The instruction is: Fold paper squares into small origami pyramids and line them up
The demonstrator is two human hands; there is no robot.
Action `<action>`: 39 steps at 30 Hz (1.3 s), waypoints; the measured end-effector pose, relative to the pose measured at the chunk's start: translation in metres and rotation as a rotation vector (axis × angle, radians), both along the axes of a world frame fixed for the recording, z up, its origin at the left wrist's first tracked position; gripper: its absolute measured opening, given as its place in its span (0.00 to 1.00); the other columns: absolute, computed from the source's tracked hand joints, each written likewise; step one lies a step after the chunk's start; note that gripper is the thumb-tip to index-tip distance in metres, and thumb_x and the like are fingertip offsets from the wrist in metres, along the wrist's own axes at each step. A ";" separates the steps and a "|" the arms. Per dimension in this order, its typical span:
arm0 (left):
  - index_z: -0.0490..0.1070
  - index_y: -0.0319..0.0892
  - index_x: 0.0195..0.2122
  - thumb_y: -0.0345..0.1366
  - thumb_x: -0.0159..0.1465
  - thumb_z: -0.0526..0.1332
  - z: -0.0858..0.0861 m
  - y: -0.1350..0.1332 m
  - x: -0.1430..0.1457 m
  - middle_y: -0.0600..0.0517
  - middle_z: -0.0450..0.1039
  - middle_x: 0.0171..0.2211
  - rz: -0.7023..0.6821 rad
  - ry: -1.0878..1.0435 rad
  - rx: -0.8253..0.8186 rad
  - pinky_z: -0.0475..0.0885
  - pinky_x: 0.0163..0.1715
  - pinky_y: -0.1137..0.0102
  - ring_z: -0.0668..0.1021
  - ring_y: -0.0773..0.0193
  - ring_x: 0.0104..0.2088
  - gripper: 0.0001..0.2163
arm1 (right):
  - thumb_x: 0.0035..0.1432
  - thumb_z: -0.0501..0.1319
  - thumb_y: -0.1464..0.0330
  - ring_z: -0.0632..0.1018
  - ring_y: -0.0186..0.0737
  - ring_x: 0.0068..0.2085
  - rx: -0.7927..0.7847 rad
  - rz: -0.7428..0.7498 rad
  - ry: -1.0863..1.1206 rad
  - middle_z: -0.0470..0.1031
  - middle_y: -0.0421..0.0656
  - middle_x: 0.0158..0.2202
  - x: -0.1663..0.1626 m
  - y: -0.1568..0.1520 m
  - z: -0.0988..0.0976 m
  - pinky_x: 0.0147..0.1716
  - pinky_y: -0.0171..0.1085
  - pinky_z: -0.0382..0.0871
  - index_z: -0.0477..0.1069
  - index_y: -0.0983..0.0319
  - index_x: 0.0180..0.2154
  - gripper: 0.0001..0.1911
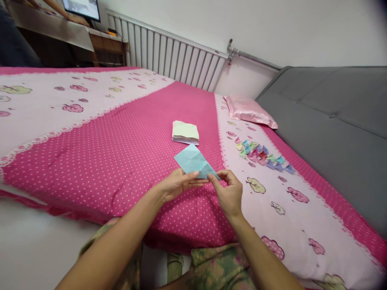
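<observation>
Both my hands hold a creased light blue paper square [193, 160] above the pink dotted bedspread [127, 153]. My left hand [177, 184] pinches its near edge between thumb and fingers. My right hand [228, 192] pinches the paper's right corner. Just beyond the blue sheet lies a stack of pale yellow paper squares [185, 132]. To the right, on the light pink strip of the cover, sits a cluster of several small folded paper pieces [263, 156] in blue, green, pink and purple.
A pink satin pillow [250, 110] lies at the head of the bed, against a grey padded headboard [332, 121]. A white radiator [169, 54] runs along the far wall. Another person's forearms rest at a desk with a monitor [81, 8], top left.
</observation>
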State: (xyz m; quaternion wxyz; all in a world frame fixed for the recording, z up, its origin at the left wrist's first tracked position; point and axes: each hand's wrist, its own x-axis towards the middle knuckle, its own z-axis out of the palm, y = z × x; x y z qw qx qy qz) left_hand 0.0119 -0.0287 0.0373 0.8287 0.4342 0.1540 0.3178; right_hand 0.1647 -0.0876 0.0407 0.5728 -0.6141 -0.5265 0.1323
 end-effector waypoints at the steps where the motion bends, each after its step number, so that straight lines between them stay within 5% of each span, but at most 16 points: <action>1: 0.70 0.35 0.44 0.35 0.56 0.61 0.000 0.000 0.000 0.39 0.70 0.48 0.006 0.021 0.032 0.63 0.51 0.59 0.74 0.54 0.46 0.15 | 0.48 0.63 0.63 0.71 0.36 0.31 0.006 0.001 0.004 0.69 0.39 0.26 0.000 0.000 0.000 0.35 0.36 0.65 0.67 0.63 0.28 0.10; 15: 0.73 0.35 0.38 0.35 0.50 0.66 -0.001 0.000 0.004 0.42 0.75 0.41 0.171 0.139 -0.027 0.70 0.41 0.69 0.78 0.63 0.37 0.15 | 0.48 0.63 0.64 0.73 0.37 0.32 -0.021 0.097 0.140 0.72 0.40 0.28 -0.003 0.001 -0.001 0.36 0.39 0.66 0.67 0.63 0.38 0.15; 30: 0.74 0.35 0.35 0.38 0.49 0.66 -0.008 0.003 0.003 0.44 0.77 0.36 0.136 0.201 0.051 0.70 0.38 0.70 0.78 0.63 0.33 0.15 | 0.44 0.66 0.65 0.76 0.40 0.33 -0.134 0.261 0.334 0.77 0.44 0.33 -0.003 0.004 -0.004 0.35 0.38 0.69 0.69 0.63 0.36 0.15; 39: 0.75 0.35 0.31 0.41 0.47 0.67 -0.007 0.006 0.005 0.45 0.78 0.30 0.269 0.220 0.037 0.70 0.35 0.72 0.77 0.66 0.29 0.15 | 0.44 0.66 0.64 0.77 0.39 0.31 -0.179 0.269 0.480 0.77 0.43 0.29 -0.001 0.005 -0.006 0.34 0.38 0.69 0.70 0.64 0.35 0.16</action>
